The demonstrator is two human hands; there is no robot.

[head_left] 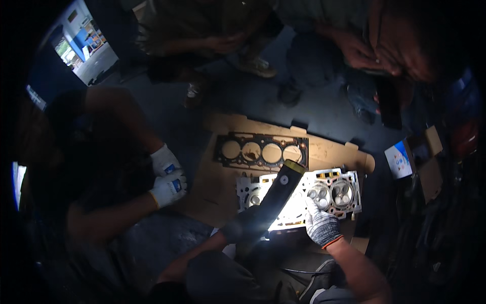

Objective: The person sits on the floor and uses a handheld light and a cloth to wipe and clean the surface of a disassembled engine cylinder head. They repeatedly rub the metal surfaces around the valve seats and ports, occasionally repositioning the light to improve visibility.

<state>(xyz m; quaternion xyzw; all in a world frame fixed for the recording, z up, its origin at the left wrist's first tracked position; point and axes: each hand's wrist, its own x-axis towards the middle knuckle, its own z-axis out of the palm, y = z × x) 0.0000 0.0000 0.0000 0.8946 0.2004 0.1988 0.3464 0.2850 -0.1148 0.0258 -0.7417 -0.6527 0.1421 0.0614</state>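
Observation:
My left hand, dark and poorly lit, grips a long black work light with a yellowish end. Its beam falls on a metal cylinder head lying below it, so brightly that the middle of the part is washed out. My right hand, in a grey-and-white knit glove with an orange cuff, reaches onto the near side of the cylinder head. One finger stretches out beside the round valve recesses, and I see nothing held; the other fingers are partly hidden. Just beyond lies a flat black head gasket with several large round holes.
Flattened cardboard lies under the parts. An opened carton stands at the right. On the left, a person's white-gloved hands are together. Two other people are across from me, one near a dark phone.

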